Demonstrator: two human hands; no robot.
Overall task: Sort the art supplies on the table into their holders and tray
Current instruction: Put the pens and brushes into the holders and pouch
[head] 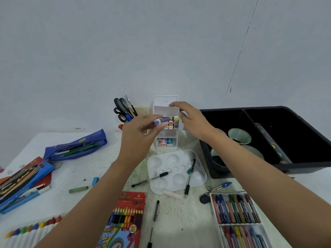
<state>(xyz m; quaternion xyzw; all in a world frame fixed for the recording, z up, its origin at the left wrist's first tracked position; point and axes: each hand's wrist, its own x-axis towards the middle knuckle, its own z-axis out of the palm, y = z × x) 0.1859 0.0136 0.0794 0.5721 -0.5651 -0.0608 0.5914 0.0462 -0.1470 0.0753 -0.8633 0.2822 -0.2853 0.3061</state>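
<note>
Risk: marker point(163, 120) goes in skewed, catches on the caps point(173, 122) already packed inside, and shoves the tall holder point(165, 108) back or over.

Left hand point(141, 133): fingers point(154, 116) narrow, pinching the purple marker, held level just before the caps.

Right hand point(193, 120): fingers curled over the holder's upper edge, bracing it on the worktop point(80, 176).

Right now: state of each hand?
Left hand: closed, pinching the purple marker.
Right hand: closed, gripping the upper part of the white holder.
</note>
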